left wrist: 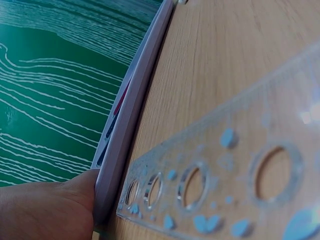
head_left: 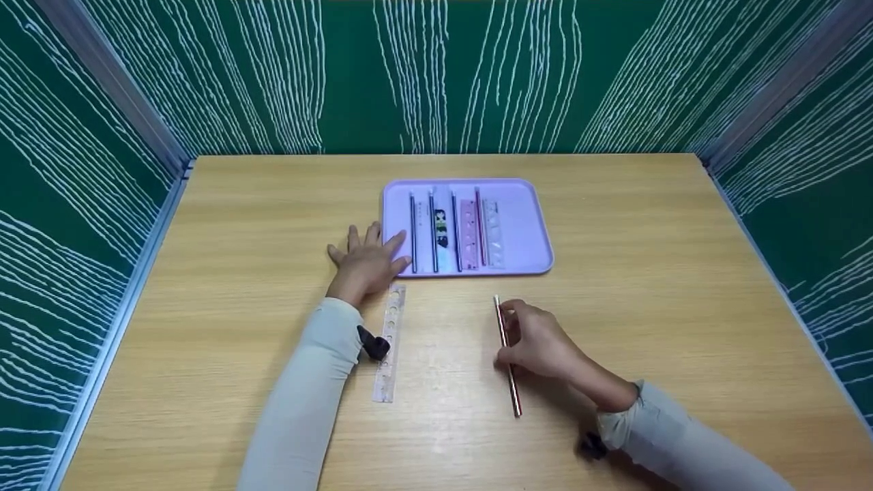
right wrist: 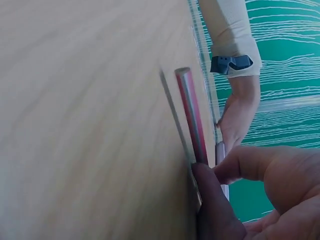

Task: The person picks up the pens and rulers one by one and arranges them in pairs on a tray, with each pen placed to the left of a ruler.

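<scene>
My right hand pinches a shiny red pencil between thumb and fingers, low over the table in front of the tray. In the right wrist view one flat end of the red pencil points away from the fingertips. With its fingers spread, my left hand rests at the near left corner of a lilac tray, thumb and a finger over its rim. A clear ruler with round holes lies on the table beside the left wrist; blue heart shapes mark this ruler in the left wrist view.
Inside the tray, several pencils lie side by side with rulers, among them a pink ruler and a clear ruler. The wooden table is bordered by green walls with white lines.
</scene>
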`<move>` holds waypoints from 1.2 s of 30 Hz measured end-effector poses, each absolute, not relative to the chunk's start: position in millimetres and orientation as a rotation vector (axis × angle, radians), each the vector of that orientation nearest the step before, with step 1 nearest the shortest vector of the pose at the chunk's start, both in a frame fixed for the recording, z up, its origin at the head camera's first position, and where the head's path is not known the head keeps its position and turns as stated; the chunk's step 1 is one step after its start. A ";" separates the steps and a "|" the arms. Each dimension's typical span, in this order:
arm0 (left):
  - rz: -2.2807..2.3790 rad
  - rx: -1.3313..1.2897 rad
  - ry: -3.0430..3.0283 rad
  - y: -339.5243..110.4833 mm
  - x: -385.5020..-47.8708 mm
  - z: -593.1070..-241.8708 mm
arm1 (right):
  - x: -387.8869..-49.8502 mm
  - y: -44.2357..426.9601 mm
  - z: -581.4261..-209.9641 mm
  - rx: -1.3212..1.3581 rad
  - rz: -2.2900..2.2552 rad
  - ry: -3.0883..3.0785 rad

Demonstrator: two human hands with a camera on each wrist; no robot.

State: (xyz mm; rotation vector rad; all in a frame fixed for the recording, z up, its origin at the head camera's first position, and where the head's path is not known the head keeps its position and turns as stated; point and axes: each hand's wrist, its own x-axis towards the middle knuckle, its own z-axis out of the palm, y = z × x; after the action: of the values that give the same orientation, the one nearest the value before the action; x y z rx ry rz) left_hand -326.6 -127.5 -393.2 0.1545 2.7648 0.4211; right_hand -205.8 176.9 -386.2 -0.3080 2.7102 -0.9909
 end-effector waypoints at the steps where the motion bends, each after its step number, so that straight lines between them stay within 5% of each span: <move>1: 0.423 0.155 2.763 -127.5 -326.5 -393.2 | -206.4 177.6 -384.6 -0.299 -0.999 2.684; 36: 0.414 0.170 2.775 -128.5 -327.5 -395.2 | -238.0 205.2 -381.0 -0.039 -1.518 1.995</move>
State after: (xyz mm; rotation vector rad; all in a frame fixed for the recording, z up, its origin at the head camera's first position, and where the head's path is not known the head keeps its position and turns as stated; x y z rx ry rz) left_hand -327.5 -128.5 -395.2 0.1705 2.7754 0.4137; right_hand -238.0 205.2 -381.0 -0.0394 1.9952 -1.5183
